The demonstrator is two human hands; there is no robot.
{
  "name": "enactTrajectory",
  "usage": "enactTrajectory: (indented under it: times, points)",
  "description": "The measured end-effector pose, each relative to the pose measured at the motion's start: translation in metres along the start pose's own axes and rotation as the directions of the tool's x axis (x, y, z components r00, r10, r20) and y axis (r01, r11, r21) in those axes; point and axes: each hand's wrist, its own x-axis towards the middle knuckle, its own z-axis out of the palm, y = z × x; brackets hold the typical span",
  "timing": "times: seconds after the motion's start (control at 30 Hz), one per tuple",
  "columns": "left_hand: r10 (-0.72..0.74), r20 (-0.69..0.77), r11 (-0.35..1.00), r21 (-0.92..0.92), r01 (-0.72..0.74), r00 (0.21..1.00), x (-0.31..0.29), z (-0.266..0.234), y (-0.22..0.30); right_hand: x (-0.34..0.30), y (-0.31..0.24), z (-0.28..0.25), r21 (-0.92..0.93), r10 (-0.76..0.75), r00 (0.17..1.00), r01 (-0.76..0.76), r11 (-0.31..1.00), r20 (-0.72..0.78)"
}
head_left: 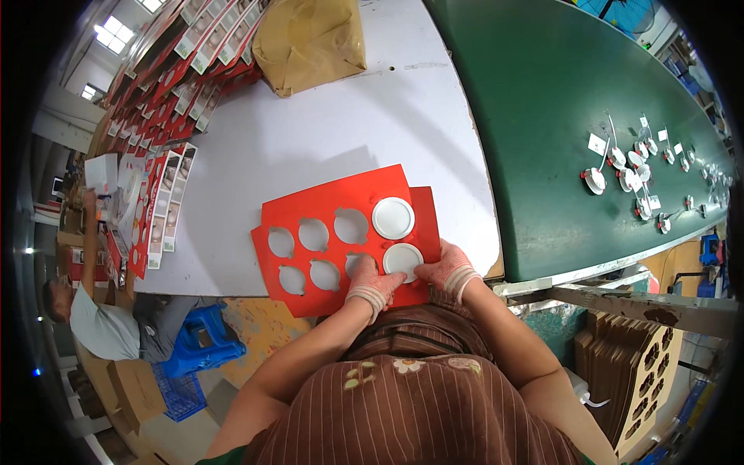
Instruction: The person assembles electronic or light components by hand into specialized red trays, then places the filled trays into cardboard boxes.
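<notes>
Left hand (373, 287): closed on red card (304, 257), near edge, thumb against white disc (402, 260). Right hand (448, 271): closed on card's right side, thumb likewise. Forearms converging.

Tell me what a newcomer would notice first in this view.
Probably the bright red card at centre, with two round white pieces at its right end and the left hand and right hand at the nearer one. Next, the small white fittings scattered on the green table at right, and the red printed packaging piled at upper left.
</notes>
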Motion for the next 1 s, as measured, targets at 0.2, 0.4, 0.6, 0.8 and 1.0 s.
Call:
enactTrajectory:
  times: [0.2, 0.4, 0.6, 0.8, 1.0]
  points:
    - [0.193, -0.100, 0.959, 0.230, -0.166, 0.976, 0.018, 0.005, -0.007, 0.011, 0.018, 0.001, -0.230, -0.017, 0.992, -0.013, 0.973, -0.128]
    - [-0.058, 0.021, 0.909, 0.415, 0.044, 0.998, -0.018, -0.026, 0.047, 0.011, -0.005, -0.024, -0.079, 0.094, 0.991, -0.087, 0.993, 0.093]
    - [0.565, 0.001, 0.555, 0.739, -0.381, 0.825, -0.010, -0.048, 0.046, 0.038, -0.044, -0.058, 0.294, 0.162, 0.986, -0.169, 0.941, 0.048]
    - [0.627, 0.424, -0.083, 0.870, -0.485, 0.654, 0.000, -0.022, 0.040, 0.069, -0.015, -0.039, -0.138, -0.055, 0.995, 0.044, 0.989, -0.079]
    - [0.512, 0.402, 0.010, 0.881, -0.473, 0.759, 0.006, -0.033, 0.067, 0.066, -0.005, -0.039, 0.005, -0.063, 0.996, 0.064, 0.998, -0.059]
